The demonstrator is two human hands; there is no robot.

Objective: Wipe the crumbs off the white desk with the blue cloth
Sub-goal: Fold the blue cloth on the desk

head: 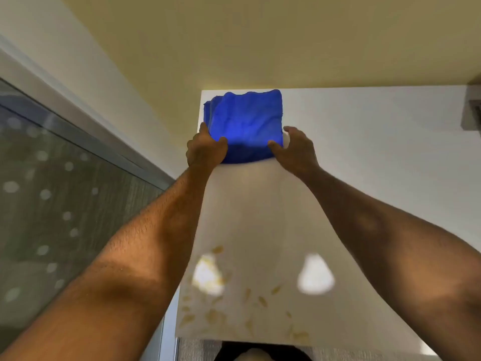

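**Hands gripping blue cloth at the far corner of the table**

Hands are reaching out over the white table (364, 162) toward its far left corner, where the blue cloth (247, 123) is lying folded and rumpled against the wall. The left hand (205, 149) is closing on the cloth's near left corner, thumb on top and the other fingers tucked out of sight beneath the fabric. The right hand (296, 149) is pinching the near right corner, thumb pressing on the cloth while the remaining fingers are curling along its right edge; how far they are wrapping under cannot be told.

No brand, label or writing is showing on the cloth or anywhere else.

The cloth's left side is sitting almost flush with the table's left edge, and its back is touching the cream wall (234, 43). To the right, the tabletop is lying open and bare up to a grey object (472, 108) that is being cut off by the frame, too partial to identify. Between the forearms, the surface is running clear down to the crumbs (216, 313), which are lying scattered near the table's front edge, well apart from the cloth. Two bright reflections are washing out part of that patch, and blur is softening the crumbs' shapes. A dark glass panel (65, 191) is standing just beside the table's left edge.
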